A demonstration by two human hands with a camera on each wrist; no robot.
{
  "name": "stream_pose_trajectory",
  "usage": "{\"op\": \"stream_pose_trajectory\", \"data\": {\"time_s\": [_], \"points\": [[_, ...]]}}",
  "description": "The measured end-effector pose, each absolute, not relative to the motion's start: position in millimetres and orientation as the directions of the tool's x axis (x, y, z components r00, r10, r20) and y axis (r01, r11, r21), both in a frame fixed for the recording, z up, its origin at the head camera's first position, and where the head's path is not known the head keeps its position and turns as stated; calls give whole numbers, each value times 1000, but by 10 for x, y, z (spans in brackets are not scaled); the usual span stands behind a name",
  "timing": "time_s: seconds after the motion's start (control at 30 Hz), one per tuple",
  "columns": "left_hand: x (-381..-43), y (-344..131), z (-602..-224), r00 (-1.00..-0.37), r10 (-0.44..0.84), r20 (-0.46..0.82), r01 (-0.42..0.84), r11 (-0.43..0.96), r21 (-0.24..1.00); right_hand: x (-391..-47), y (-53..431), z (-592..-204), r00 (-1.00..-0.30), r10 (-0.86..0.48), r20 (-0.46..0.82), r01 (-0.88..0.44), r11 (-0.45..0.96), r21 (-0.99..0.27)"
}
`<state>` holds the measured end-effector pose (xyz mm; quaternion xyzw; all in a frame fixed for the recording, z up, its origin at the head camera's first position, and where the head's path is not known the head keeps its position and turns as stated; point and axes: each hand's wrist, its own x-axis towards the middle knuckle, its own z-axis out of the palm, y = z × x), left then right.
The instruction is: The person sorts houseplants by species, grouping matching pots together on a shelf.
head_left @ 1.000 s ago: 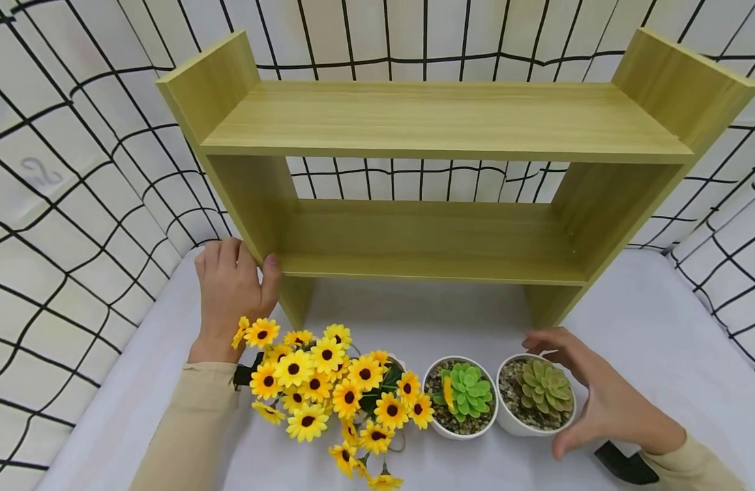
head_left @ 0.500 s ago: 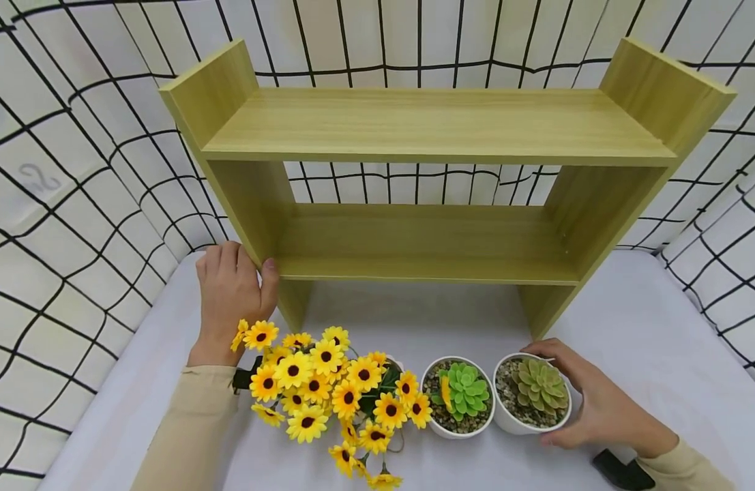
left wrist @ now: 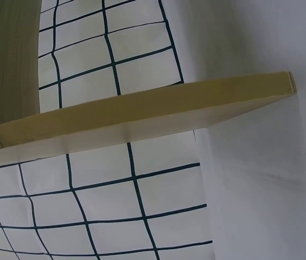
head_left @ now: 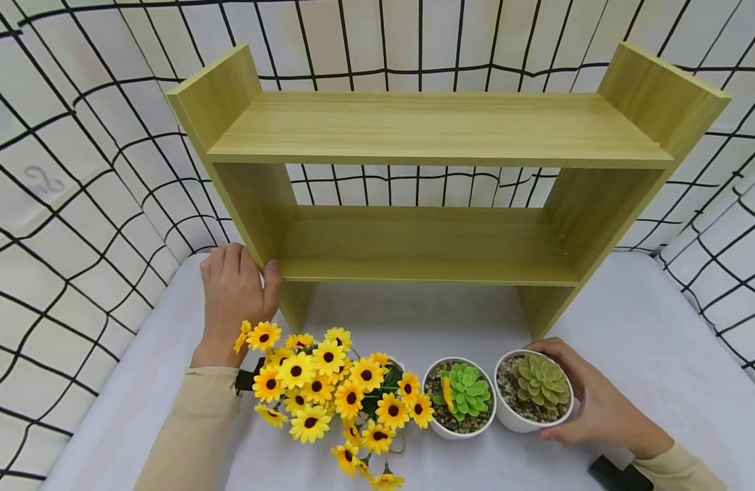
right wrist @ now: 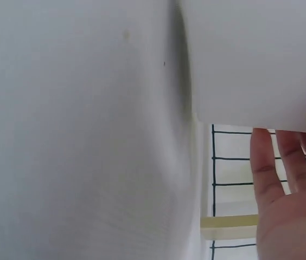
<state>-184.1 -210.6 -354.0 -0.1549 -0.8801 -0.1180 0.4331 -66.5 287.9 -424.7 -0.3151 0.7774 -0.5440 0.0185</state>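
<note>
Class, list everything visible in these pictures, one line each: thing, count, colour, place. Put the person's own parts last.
Shelf unit: 1, yellowish wood, centre
Yellow flowers: 1 bunch, dark centres, front left
Pale rim: 1, whitish, mostly hidden behind the flowers
Left pot: 1, white, right of the flowers
Bright succulent: 1, green, in the left pot
Right pot: 1, white, beside the left pot
Dull succulent: 1, olive green, in the right pot
Table surface: 1, white, underneath
Walls: 3 sides, white with black grid, surrounding
Sleeves: 2, beige, bottom edge
Left hand: 1, gripping the shelf unit's left side
Right hand: 1, around the right pot
</note>
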Motion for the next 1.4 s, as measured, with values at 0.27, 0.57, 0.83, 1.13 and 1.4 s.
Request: {"op": "stream_pose_trajectory", "data": {"time_s": [0.27,0.57,0.83,1.13,1.4], "points": [[-1834,-2100,-3535,-561,156,813,380,921,86,-665,2947,-4298,-825,-516,232,-401,244,-883],[-1830,-2106,-3540,-571,144,808,379,919,105,-657,2990,-4360,-834,-531,152,-372,338,-864],[-1822,-2098,-3535,-590,153,792,383,917,108,-668,2991,-4400,-844,-498,198,-381,299,-875],[-1826,-2088,-3538,-578,147,803,393,912,115,-622,2869,-4256,-904,-323,281,-374,276,-886],[-1840,-2092,-3551,-566,161,808,401,911,100,-580,2751,-4099,-930,-234,282,-327,187,-926]]}}
